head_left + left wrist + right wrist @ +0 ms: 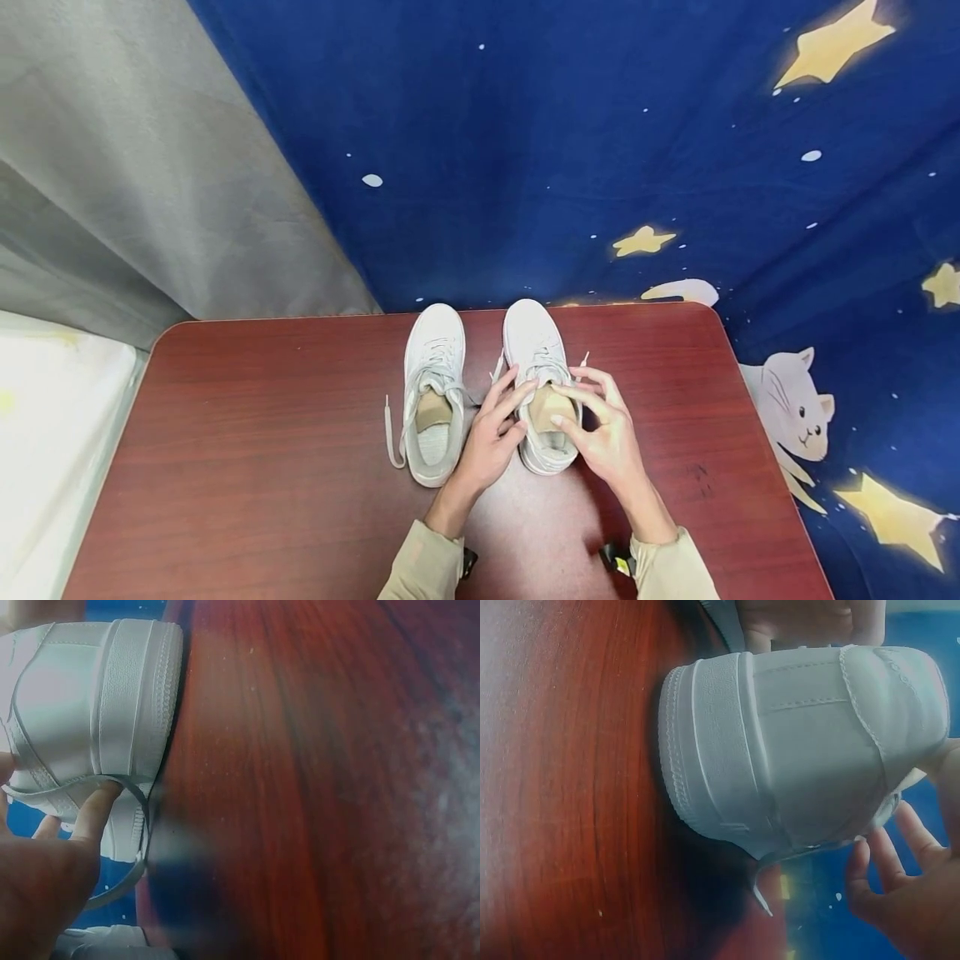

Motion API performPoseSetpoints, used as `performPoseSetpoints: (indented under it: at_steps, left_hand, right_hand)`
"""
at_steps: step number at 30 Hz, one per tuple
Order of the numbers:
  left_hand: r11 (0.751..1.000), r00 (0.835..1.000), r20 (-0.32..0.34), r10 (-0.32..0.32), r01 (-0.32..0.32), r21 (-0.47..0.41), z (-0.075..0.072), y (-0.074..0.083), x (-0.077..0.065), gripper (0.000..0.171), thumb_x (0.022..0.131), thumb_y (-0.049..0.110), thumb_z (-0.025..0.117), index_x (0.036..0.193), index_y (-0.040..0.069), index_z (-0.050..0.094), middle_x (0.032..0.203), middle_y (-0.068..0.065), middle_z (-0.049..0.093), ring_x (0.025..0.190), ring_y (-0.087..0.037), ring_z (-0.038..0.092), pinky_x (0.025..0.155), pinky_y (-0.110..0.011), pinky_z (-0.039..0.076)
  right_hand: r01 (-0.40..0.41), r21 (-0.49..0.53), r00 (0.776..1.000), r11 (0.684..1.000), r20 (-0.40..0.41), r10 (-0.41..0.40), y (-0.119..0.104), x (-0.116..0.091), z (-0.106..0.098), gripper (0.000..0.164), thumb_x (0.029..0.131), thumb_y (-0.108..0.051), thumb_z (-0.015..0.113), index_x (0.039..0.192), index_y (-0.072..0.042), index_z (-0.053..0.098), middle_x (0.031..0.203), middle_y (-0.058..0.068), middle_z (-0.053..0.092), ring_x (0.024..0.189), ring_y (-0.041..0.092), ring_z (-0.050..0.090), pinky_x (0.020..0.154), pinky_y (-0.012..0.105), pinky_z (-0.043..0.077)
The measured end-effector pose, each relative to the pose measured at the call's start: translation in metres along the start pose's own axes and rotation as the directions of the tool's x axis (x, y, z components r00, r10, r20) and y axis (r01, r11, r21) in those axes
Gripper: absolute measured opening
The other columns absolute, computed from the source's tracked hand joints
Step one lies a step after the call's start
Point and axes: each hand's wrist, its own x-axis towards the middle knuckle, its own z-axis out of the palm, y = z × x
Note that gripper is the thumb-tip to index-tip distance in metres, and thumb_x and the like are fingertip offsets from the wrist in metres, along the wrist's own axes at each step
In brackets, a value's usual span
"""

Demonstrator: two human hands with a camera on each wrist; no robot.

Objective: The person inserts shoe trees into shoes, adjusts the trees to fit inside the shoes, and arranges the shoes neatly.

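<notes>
Two white lace-up sneakers stand side by side, toes toward the table's far edge. Both hands are at the right sneaker (531, 329). My left hand (489, 446) touches its left side, fingers spread near the opening. In the left wrist view, a loose shoelace (140, 817) loops by one of its fingertips. My right hand (611, 437) has thumb and index finger on the tan-lined tongue (550, 408), pinching it. Its other fingers extend along the shoe's right side, as the right wrist view shows beyond the heel (802, 727). The left sneaker (435, 333) stands untouched.
The reddish-brown wooden table (262, 450) has rounded far corners. A lace end (390, 433) trails on it left of the left sneaker. Behind hangs a blue curtain (525, 167) with stars, beside a grey curtain (150, 167). A white surface (60, 417) lies at the left.
</notes>
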Motion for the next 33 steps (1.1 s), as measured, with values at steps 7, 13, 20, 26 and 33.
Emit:
performPoseSetpoints:
  at_steps: [7, 13, 20, 26, 33]
  left_hand:
    - [0.999, 0.999, -0.017, 0.034, -0.034, 0.01, 0.008, -0.029, -0.001, 0.055, 0.087, -0.015, 0.053, 0.139, 0.003, 0.056, 0.158, -0.021, 0.028, 0.128, -0.032, 0.049, 0.085, -0.037, 0.055]
    - [0.999, 0.999, -0.029, 0.025, -0.024, 0.035, 0.01, -0.046, -0.002, 0.059, 0.088, -0.008, 0.054, 0.142, 0.016, 0.057, 0.159, -0.008, 0.029, 0.129, -0.024, 0.05, 0.083, -0.031, 0.055]
    - [1.0, 1.0, -0.019, -0.007, 0.008, 0.028, 0.01, -0.045, -0.002, 0.059, 0.089, -0.004, 0.053, 0.142, 0.024, 0.057, 0.16, -0.003, 0.028, 0.131, -0.022, 0.049, 0.083, -0.029, 0.055]
    - [1.0, 1.0, -0.024, 0.0, 0.001, 0.029, 0.009, -0.044, -0.002, 0.059, 0.089, -0.006, 0.053, 0.142, 0.019, 0.057, 0.16, -0.005, 0.029, 0.13, -0.024, 0.049, 0.085, -0.031, 0.055]
    - [0.999, 1.0, -0.021, 0.023, -0.022, 0.028, 0.009, -0.044, -0.001, 0.059, 0.089, -0.006, 0.052, 0.142, 0.018, 0.057, 0.16, -0.009, 0.028, 0.131, -0.025, 0.049, 0.087, -0.032, 0.054]
  right_hand:
    - [-0.016, -0.042, 1.0, 0.999, 0.005, 0.016, 0.02, -0.005, 0.004, 0.047, 0.069, -0.001, 0.088, 0.112, -0.013, 0.075, 0.128, 0.015, 0.059, 0.1, 0.028, 0.058, 0.095, 0.025, 0.04]
    - [-0.012, -0.018, 1.0, 1.0, -0.018, 0.012, 0.02, -0.006, 0.005, 0.047, 0.067, 0.003, 0.087, 0.111, -0.009, 0.075, 0.127, 0.019, 0.058, 0.103, 0.029, 0.057, 0.097, 0.024, 0.041]
    - [0.026, 0.131, 0.997, 0.991, -0.072, -0.017, 0.001, 0.0, 0.003, 0.043, 0.062, 0.023, 0.079, 0.101, 0.007, 0.072, 0.121, 0.034, 0.054, 0.102, 0.034, 0.059, 0.097, 0.025, 0.043]
    - [0.017, 0.103, 0.998, 0.995, -0.062, -0.011, -0.01, 0.006, 0.002, 0.038, 0.063, 0.022, 0.078, 0.097, 0.008, 0.072, 0.119, 0.033, 0.055, 0.097, 0.035, 0.06, 0.089, 0.022, 0.044]
    - [-0.016, -0.018, 0.997, 1.0, -0.07, 0.015, -0.009, 0.009, 0.005, 0.037, 0.063, 0.017, 0.081, 0.096, 0.003, 0.073, 0.117, 0.029, 0.057, 0.091, 0.026, 0.056, 0.077, 0.019, 0.04]
